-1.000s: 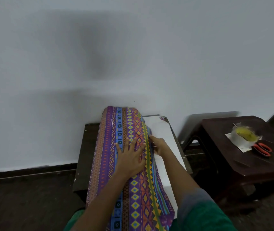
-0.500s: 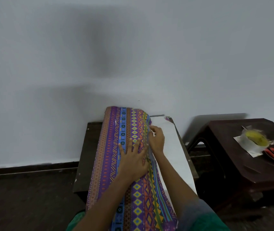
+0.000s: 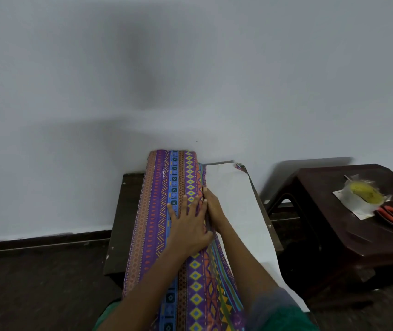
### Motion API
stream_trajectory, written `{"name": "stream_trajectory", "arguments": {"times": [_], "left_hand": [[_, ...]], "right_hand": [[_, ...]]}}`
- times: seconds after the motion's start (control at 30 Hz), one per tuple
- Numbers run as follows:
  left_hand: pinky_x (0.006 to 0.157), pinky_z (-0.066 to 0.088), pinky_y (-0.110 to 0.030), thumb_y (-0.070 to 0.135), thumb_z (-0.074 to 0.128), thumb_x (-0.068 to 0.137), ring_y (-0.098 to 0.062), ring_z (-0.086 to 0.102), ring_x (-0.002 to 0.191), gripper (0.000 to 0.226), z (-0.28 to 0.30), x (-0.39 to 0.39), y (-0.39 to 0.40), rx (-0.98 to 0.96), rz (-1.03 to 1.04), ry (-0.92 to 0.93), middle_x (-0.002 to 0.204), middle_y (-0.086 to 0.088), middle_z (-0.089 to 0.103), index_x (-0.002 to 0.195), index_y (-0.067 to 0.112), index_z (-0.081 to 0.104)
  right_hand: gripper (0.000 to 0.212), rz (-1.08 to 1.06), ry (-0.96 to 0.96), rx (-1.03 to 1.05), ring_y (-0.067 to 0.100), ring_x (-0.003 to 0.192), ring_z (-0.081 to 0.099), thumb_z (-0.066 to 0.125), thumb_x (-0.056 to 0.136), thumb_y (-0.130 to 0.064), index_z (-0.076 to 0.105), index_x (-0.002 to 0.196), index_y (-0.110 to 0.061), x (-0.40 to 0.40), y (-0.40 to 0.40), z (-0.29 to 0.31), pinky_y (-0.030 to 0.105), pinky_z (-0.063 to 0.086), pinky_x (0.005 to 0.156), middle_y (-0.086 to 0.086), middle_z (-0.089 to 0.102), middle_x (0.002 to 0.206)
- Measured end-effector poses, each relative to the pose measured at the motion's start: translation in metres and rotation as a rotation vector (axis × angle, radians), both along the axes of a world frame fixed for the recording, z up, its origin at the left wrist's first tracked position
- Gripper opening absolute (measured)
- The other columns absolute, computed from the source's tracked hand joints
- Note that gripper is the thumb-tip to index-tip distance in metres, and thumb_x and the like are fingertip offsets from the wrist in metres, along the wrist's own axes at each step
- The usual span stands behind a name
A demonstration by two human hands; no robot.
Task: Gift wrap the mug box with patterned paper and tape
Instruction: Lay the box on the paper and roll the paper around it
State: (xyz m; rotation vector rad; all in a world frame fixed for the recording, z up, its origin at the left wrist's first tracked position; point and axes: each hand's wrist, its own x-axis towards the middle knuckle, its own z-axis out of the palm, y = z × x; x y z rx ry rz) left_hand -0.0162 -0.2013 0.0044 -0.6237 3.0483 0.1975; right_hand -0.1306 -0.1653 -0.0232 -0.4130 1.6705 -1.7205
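The paper [image 3: 185,177], striped in purple, blue and orange with its white underside showing at the right, lies lengthwise over a dark bench [image 3: 121,211] against the wall. It humps over something beneath; the box itself is hidden. The left hand [image 3: 188,223] lies flat on the patterned hump, fingers spread and straight, pressing down. The right hand [image 3: 213,209] sits just beside it along the folded edge, touching the paper; whether its fingers pinch the edge I cannot tell. On a side table [image 3: 334,223] to the right are a tape roll [image 3: 363,195] and orange-handled scissors [image 3: 391,215].
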Motion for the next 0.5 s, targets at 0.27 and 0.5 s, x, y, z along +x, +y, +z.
{"name": "stream_trajectory", "arguments": {"times": [0.27,0.5], "left_hand": [[0.103,-0.01,-0.07,0.04,0.047,0.085,-0.034,-0.017,0.143,0.079,0.008,-0.008,0.002,0.069,0.035,-0.089,0.158,-0.002,-0.005,0.15,0.026,0.005],[0.106,-0.007,-0.069,0.036,0.046,0.085,-0.032,-0.014,0.144,0.074,0.003,-0.004,0.008,0.037,0.059,-0.02,0.158,-0.002,-0.001,0.15,0.025,0.011]], "right_hand": [[0.071,0.03,0.953,0.793,0.026,0.143,0.021,0.004,0.095,-0.051,0.031,0.145,-0.008,0.012,0.063,-0.041,0.036,0.012,0.116,0.011,0.031,0.152],[0.048,0.076,0.876,0.826,0.025,0.141,0.023,0.032,0.1,-0.025,0.03,0.144,-0.007,0.008,0.061,-0.03,0.036,0.014,0.115,0.011,0.031,0.151]]}}
